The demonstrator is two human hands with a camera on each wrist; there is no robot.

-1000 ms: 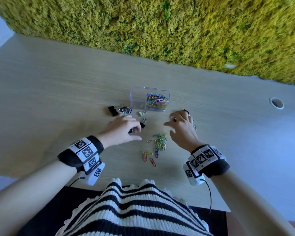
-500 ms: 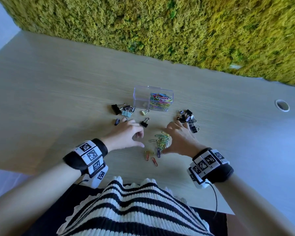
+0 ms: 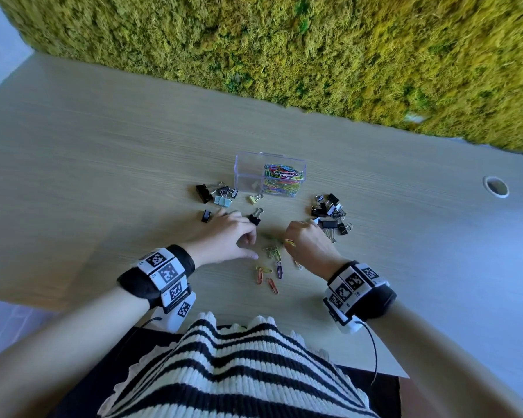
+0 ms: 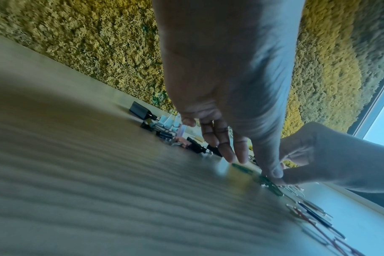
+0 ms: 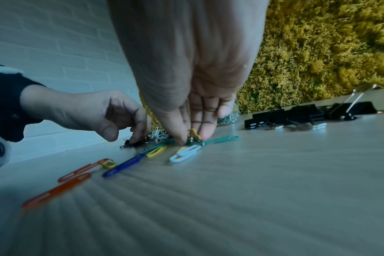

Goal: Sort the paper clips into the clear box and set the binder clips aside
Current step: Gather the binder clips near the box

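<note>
The clear box (image 3: 248, 170) stands mid-table, with a heap of coloured paper clips (image 3: 281, 179) in its right half. Several loose paper clips (image 3: 274, 262) lie between my hands, seen close in the right wrist view as orange, blue, yellow and white paper clips (image 5: 125, 164). My right hand (image 3: 287, 241) (image 5: 191, 136) pinches a yellow and some green clips at the table. My left hand (image 3: 248, 239) (image 4: 252, 164) hovers beside it, fingers loosely curled and holding nothing. A black binder clip (image 3: 255, 217) lies just beyond its knuckles.
One group of binder clips (image 3: 221, 196) lies left of the box, another pile of binder clips (image 3: 329, 214) right of it. A lone black clip (image 3: 206, 215) lies at the left. A moss wall (image 3: 314, 55) backs the table, which has a cable hole (image 3: 495, 186) at right.
My left hand let go of the black binder clip and drew back a little. My right hand came back from the right binder clip pile to the loose paper clips and pinched some.
</note>
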